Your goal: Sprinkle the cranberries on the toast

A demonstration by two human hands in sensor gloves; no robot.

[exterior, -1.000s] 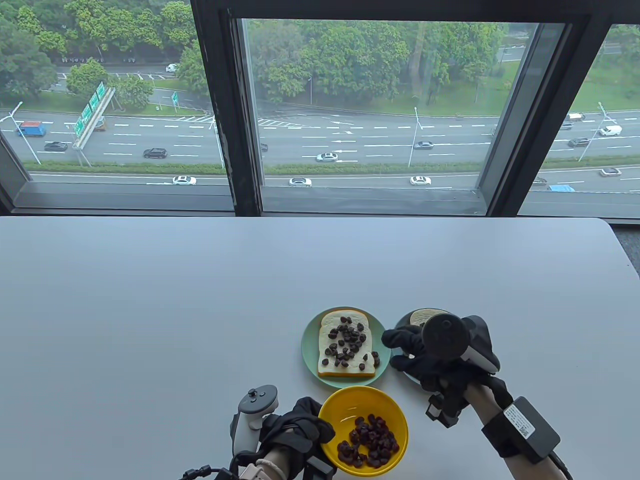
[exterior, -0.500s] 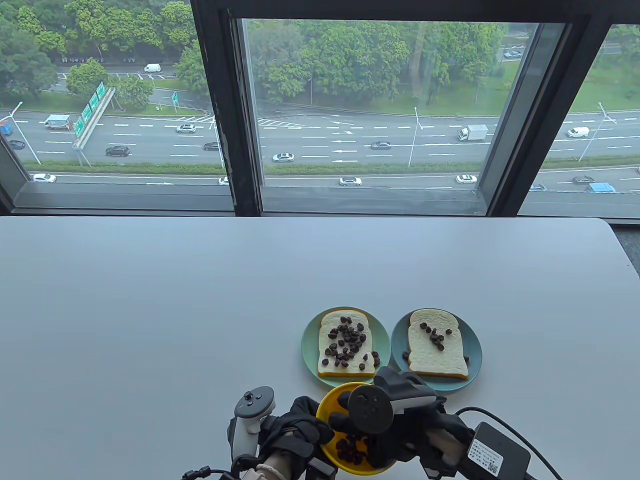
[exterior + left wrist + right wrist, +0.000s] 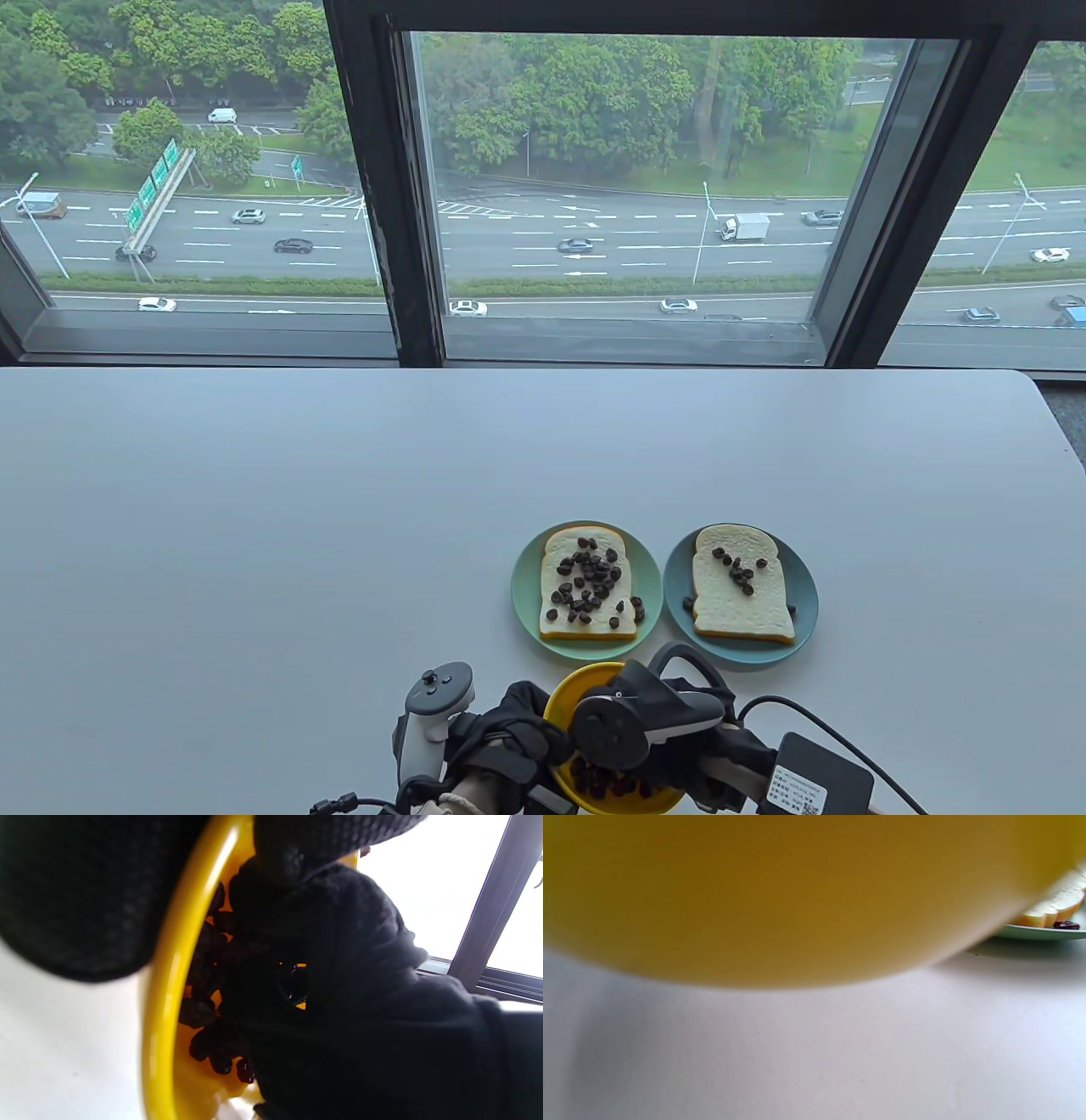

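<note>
A yellow bowl [image 3: 585, 683] of dark cranberries [image 3: 598, 781] sits at the table's near edge. My left hand [image 3: 539, 730] grips its left rim. My right hand [image 3: 632, 751] reaches down into the bowl among the cranberries; its tracker hides the fingertips. In the left wrist view the right glove [image 3: 360, 984] covers the cranberries [image 3: 203, 955] inside the yellow rim [image 3: 169, 984]. The left toast [image 3: 556, 560] on a green plate [image 3: 522, 586] carries many cranberries. The right toast [image 3: 747, 615] on a blue plate [image 3: 806, 586] carries a few.
The white table [image 3: 254, 526] stretches to a window sill at the back. The right wrist view shows the bowl's outer wall [image 3: 797, 891] close up, with the edge of a plate [image 3: 1039, 932] and a toast crust [image 3: 1058, 906] behind it.
My right hand left the right toast and came back down into the yellow bowl, then sank a little deeper. The bowl and my left hand shifted slightly toward me.
</note>
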